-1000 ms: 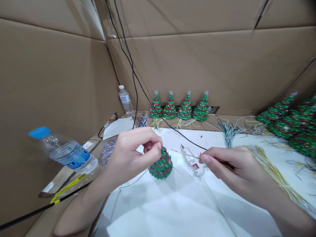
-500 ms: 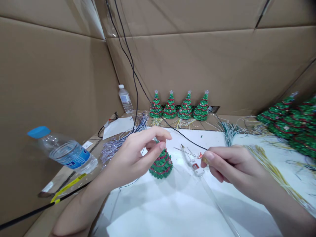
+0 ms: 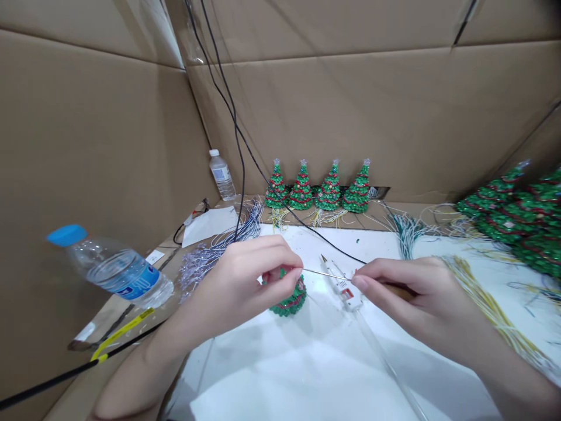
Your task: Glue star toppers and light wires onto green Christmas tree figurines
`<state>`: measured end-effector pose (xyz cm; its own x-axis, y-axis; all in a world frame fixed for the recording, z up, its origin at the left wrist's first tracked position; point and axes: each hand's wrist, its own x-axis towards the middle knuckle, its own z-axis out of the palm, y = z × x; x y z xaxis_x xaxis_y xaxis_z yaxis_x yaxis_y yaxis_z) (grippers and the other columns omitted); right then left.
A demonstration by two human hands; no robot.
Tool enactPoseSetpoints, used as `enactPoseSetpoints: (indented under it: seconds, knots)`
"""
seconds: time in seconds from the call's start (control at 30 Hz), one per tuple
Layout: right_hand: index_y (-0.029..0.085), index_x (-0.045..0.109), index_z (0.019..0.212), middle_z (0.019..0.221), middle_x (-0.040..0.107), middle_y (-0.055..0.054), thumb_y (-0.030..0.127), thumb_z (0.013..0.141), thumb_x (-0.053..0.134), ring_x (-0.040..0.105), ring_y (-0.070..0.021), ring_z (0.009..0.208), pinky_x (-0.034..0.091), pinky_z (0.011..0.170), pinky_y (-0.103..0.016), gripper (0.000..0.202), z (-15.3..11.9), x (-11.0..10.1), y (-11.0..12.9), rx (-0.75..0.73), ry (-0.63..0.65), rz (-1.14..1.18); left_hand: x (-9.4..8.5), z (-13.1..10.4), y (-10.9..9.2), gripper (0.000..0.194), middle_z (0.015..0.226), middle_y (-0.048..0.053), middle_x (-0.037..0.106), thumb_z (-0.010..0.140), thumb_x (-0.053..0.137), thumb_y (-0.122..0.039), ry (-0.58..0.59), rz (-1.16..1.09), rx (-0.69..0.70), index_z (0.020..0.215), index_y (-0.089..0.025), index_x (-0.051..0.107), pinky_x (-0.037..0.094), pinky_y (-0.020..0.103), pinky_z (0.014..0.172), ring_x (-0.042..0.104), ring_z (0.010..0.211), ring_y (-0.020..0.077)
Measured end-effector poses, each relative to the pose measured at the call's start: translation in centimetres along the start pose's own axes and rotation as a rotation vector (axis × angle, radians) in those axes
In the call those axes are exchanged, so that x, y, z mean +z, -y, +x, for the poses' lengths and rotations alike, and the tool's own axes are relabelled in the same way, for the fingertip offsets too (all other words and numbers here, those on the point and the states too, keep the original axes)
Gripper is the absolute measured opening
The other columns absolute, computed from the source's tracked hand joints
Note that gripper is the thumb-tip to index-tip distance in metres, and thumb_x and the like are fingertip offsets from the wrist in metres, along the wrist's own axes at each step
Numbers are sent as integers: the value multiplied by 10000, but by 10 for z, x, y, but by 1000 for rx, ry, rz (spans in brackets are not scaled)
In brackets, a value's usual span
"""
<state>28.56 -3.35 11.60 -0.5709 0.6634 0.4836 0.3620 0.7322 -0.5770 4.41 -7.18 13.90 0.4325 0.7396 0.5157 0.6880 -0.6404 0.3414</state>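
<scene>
My right hand (image 3: 407, 292) is closed round the wooden handle of an awl (image 3: 326, 273), its thin metal shaft pointing left. My left hand (image 3: 258, 278) pinches the tip of that shaft between thumb and forefinger; whether anything small is also in the pinch, I cannot tell. Below and behind the left fingers stands a small green beaded Christmas tree (image 3: 290, 301) with red garland, its upper part largely hidden by the hand. Between my hands, on the white table (image 3: 280, 368), lies a white tool (image 3: 344, 286) with a pointed brass-coloured tip and a red window.
Several finished-looking trees (image 3: 329, 190) stand along the cardboard wall, and larger ones (image 3: 526, 222) at right. Wire bundles lie about: purple-tipped (image 3: 197, 269), green (image 3: 407, 231), yellow-white (image 3: 486, 304). Two water bottles (image 3: 131, 275) are at left. Black cables (image 3: 239, 146) hang down across the back.
My left thumb and forefinger have closed on the awl's tip, the hand dropping slightly. My right hand has shifted its grip, its fingertips now on the metal shaft.
</scene>
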Motion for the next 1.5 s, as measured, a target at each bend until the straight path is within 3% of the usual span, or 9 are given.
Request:
enactPoseSetpoints:
  seconds: [0.2, 0.37, 0.5, 0.6, 0.87, 1.2, 1.5]
  knots:
    - [168, 676, 731, 560, 629, 44, 167, 884, 604, 506, -34, 442, 365, 453, -135, 169, -2, 2, -1, -102, -48, -111, 5, -6, 2, 209, 701, -3, 612, 928, 496, -138, 143, 425, 231, 784, -154, 647, 402, 260, 540, 538, 579, 116]
    - [164, 680, 769, 593, 655, 34, 183, 892, 608, 523, -43, 448, 383, 467, -152, 144, -6, 4, -2, -141, -63, -148, 8, -6, -1, 306, 657, 3, 577, 960, 424, -131, 177, 554, 319, 736, -150, 631, 409, 277, 499, 515, 538, 133]
    - [166, 662, 804, 671, 682, 26, 177, 898, 603, 560, -47, 506, 395, 499, -165, 111, -6, 5, -1, -214, -93, -165, 9, -5, 3, 315, 622, -7, 567, 952, 434, -140, 176, 527, 314, 703, -157, 626, 380, 272, 485, 500, 505, 126]
    - [168, 650, 822, 681, 669, 29, 184, 889, 621, 506, -49, 486, 371, 479, -188, 76, -5, 4, -2, -240, -117, -176, 8, -5, 8, 291, 621, -20, 581, 933, 467, -147, 146, 452, 278, 698, -168, 639, 380, 258, 518, 513, 520, 111]
    - [172, 614, 847, 696, 607, 29, 159, 877, 629, 387, -57, 499, 353, 510, -200, 37, -6, 2, -6, -236, -104, -184, 1, -5, 11, 221, 652, -27, 593, 894, 508, -106, 109, 350, 237, 740, -166, 655, 359, 229, 529, 484, 554, 88]
    - [160, 626, 829, 650, 578, 31, 139, 886, 617, 397, -46, 493, 318, 470, -193, 61, -1, 0, -2, -238, -96, -130, -6, -4, 7, 12, 707, -11, 616, 827, 627, -124, 33, 275, 198, 828, -129, 638, 391, 216, 540, 517, 588, 86]
    - [158, 636, 814, 604, 541, 51, 114, 882, 607, 417, -31, 490, 335, 474, -155, 86, 0, -2, 2, -252, -89, -79, -5, -6, 6, 93, 729, -32, 612, 830, 616, -83, 61, 268, 180, 886, -154, 638, 377, 215, 551, 509, 603, 80]
